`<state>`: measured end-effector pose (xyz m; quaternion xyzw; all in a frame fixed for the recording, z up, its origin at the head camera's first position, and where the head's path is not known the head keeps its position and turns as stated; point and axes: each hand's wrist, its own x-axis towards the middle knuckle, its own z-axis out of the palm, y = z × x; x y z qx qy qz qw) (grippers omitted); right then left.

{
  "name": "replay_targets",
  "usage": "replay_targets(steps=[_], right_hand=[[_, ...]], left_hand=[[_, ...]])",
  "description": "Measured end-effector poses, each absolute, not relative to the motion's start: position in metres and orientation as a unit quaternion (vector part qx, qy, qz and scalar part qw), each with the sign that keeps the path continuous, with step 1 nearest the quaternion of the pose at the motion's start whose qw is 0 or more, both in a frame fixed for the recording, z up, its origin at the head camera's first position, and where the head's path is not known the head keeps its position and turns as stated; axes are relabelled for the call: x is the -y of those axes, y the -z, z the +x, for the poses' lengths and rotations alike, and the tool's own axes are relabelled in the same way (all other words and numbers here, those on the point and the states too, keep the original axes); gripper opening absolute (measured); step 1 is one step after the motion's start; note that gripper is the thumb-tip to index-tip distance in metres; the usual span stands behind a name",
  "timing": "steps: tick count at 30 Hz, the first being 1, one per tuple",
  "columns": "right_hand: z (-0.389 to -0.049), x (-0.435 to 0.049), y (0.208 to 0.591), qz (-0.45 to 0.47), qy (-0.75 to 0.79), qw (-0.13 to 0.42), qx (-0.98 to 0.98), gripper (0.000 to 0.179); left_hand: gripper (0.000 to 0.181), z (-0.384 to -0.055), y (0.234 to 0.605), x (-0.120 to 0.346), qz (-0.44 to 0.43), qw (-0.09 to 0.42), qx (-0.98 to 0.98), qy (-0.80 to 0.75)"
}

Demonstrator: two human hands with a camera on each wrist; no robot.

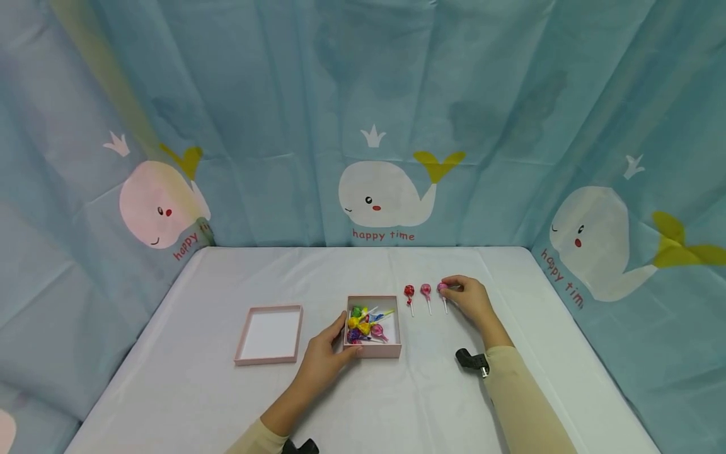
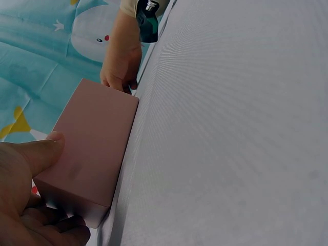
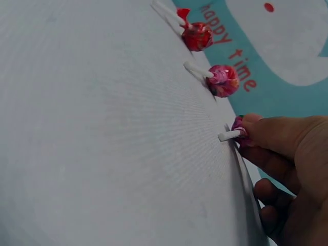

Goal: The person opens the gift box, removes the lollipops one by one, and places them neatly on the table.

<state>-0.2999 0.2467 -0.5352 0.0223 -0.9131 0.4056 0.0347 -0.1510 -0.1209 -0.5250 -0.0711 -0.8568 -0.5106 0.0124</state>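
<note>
Right of the box (image 1: 374, 351), my right grip (image 1: 472, 301) pinches a pink lollipop (image 3: 237, 128), my left grip (image 1: 325, 354) holding the box. Light pressure should prevent rolling.

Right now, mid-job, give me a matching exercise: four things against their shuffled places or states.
1. Left hand
2. Right hand
3. Red-wrapped round lollipop
4. Shallow square pink lid

A. Pinching a pink-wrapped lollipop
B. On the white table, left of both hands
C. Gripping the open pink box
D. Left end of the lollipop row

Pairs: 1-C, 2-A, 3-D, 4-B
</note>
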Motion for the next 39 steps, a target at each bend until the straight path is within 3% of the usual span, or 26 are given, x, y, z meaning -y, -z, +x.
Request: replay_targets(steps=[30,39], right_hand=[[-0.3031,-0.2429,0.5292,0.054,-0.396,0.016,0.917,0.031],[-0.3038,-0.2423,0.5270,0.042,-0.374,0.045,0.925,0.025]], left_hand=[[0.086,-0.1537,0.5290,0.1222,-0.080,0.022,0.855,0.511],[0.086,-0.1531,0.5277,0.1224,-0.076,0.017,0.854,0.514]])
